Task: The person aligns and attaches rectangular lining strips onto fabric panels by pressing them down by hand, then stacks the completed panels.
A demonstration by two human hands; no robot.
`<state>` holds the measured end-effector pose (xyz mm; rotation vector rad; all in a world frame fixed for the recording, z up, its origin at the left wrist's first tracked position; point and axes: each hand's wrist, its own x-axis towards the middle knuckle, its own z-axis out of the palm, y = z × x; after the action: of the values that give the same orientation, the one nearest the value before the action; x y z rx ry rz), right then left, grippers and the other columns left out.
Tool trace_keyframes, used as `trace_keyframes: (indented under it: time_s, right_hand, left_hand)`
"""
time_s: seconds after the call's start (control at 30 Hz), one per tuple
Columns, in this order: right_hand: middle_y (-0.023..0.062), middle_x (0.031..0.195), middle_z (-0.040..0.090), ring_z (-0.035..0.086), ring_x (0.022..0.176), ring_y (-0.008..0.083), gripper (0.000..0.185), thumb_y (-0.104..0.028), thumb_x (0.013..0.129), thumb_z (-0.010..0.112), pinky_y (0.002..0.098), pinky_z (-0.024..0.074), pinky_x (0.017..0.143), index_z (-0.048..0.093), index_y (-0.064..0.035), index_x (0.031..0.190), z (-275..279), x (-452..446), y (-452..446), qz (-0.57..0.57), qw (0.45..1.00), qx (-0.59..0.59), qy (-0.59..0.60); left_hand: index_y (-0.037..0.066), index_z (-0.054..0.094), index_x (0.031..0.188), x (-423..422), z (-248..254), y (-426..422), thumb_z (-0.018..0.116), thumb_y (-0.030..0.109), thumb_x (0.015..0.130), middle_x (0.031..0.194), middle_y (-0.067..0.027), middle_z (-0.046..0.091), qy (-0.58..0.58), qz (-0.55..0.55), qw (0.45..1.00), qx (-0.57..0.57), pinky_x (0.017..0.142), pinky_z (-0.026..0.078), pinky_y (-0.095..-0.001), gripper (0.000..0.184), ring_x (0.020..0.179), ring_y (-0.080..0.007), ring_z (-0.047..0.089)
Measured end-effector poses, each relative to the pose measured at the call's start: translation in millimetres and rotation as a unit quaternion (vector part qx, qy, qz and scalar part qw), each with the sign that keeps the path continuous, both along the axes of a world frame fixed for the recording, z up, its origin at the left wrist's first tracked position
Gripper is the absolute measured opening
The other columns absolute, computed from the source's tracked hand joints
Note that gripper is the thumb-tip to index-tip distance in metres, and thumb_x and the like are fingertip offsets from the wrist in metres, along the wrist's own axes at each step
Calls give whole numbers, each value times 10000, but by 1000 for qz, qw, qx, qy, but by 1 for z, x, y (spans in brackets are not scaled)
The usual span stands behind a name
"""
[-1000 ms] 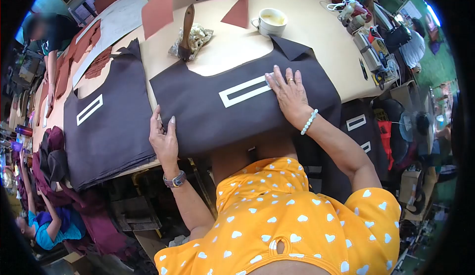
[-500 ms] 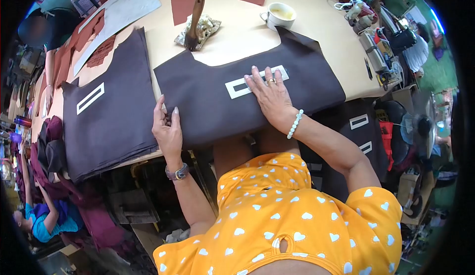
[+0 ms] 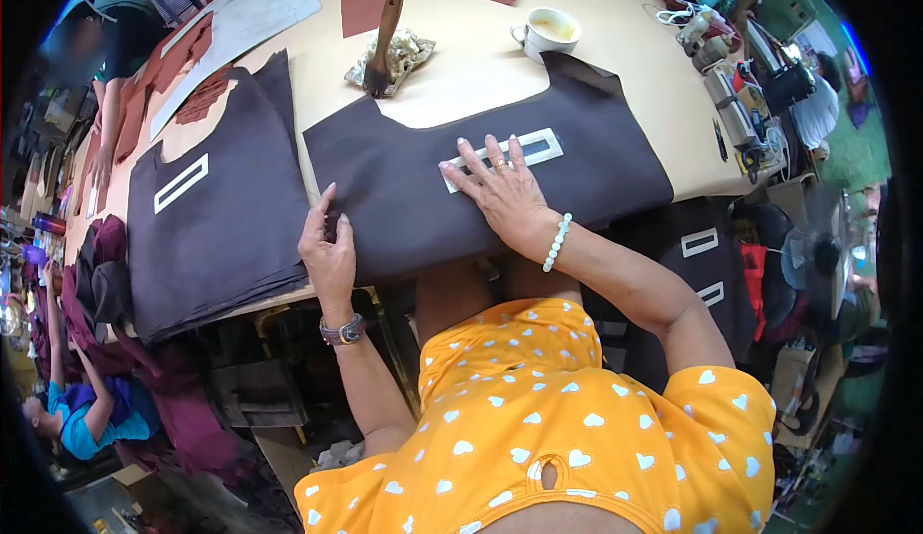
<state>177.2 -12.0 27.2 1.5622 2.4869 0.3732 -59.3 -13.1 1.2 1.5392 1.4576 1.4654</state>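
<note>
The step in hand looks to be smoothing or pressing a pale rectangular frame (image 3: 554, 145) flat onto a dark fabric panel (image 3: 389, 193), which lies at the near edge of the tabletop (image 3: 635, 63) in front of the person's body. The right hand (image 3: 502, 198) rests over the left part of that frame with fingers spread and palm down; its grip is open and closes on nothing, while the frame's right end shows bare. The left hand (image 3: 330, 257) is at the panel's left edge, thumb and forefinger apart at the tips; whether the other fingers pinch the cloth I cannot tell. Just beside it on the left lies a pile of similar dark panels (image 3: 236, 226), the top one bearing its own pale frame (image 3: 161, 204). Beyond the panel, a wooden-handled brush (image 3: 388, 39) leans on a crumpled pale lump (image 3: 415, 51), and a white cup (image 3: 550, 42) with something yellowish inside stands near the panel's far right part. As I judge it, the next move calls for even, flat pressure along the frame, with the left hand steadying the panel's edge so that the cloth does not wrinkle or slide.
</note>
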Motion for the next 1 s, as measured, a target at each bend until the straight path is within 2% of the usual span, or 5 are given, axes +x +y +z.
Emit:
trace_keyframes:
  time_s: [0.43, 0.57, 0.63, 0.9, 1.0]
  right_hand:
    - [139, 1456, 237, 185, 1337, 425, 491, 23, 790, 431, 613, 144, 1059, 606, -244, 1163, 12, 51, 14, 118, 910, -221, 329]
    - [177, 1330, 406, 354, 1251, 359, 452, 38, 721, 476, 499, 287, 1008, 610, -102, 1129, 7, 104, 26, 21, 854, 113, 508]
    - [181, 1271, 454, 417, 1183, 326, 551, -15, 718, 526, 453, 330, 949, 473, -40, 1266, 2, 147, 36, -122, 873, 243, 404]
    - [169, 899, 644, 598, 870, 356, 683, -90, 753, 582, 444, 430, 837, 292, -15, 1367, -26, 213, 91, -293, 740, 187, 576]
    - [146, 861, 640, 600, 784, 208, 635, 38, 782, 512, 307, 470, 777, 280, 5, 1373, 6, 200, 72, -258, 670, 272, 640]
  left_hand:
    - [-2, 624, 1078, -1, 8, 1, 577, -16, 780, 963, -115, 641, 123, 22, 991, -47, 832, 436, -282, 302, 890, -198, 603]
    - [-21, 606, 1121, -6, 4, 10, 608, 3, 811, 1031, -86, 635, 16, -17, 995, -97, 811, 455, -248, 310, 888, -129, 583]
    - [-46, 580, 1151, -5, 10, 17, 608, -2, 822, 1044, -64, 612, -53, -45, 990, -120, 810, 448, -221, 333, 897, -115, 567]
    - [-19, 572, 1185, 2, 23, 46, 588, -46, 798, 1083, -64, 598, -57, -98, 982, -150, 772, 441, -199, 388, 899, -101, 553]
    - [-15, 542, 1223, 7, 44, 34, 566, -63, 796, 1126, -85, 593, -14, -31, 998, -60, 810, 442, -211, 430, 936, -110, 556]
